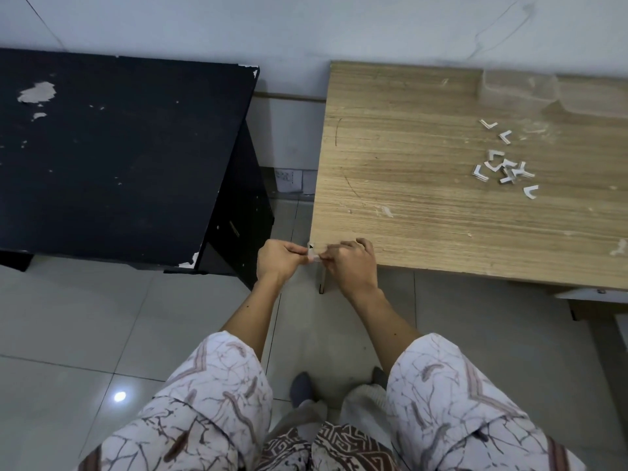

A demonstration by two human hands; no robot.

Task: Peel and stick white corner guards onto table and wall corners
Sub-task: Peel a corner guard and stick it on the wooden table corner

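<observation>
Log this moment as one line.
hands: left hand, right hand pinch corner guard | site: wooden table near-left corner | spares: on tabletop

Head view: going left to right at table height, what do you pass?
Black table → gap of tiled floor → wooden table → loose pile of white corner guards near its far right.

A black table [112,151] with chipped paint stood at the left against a pale wall [306,25]. Grey floor tiles [85,317] lay below, one catching a bright light spot. Patterned sleeves [210,396] and dark socks [300,385] showed at the bottom edge.
</observation>
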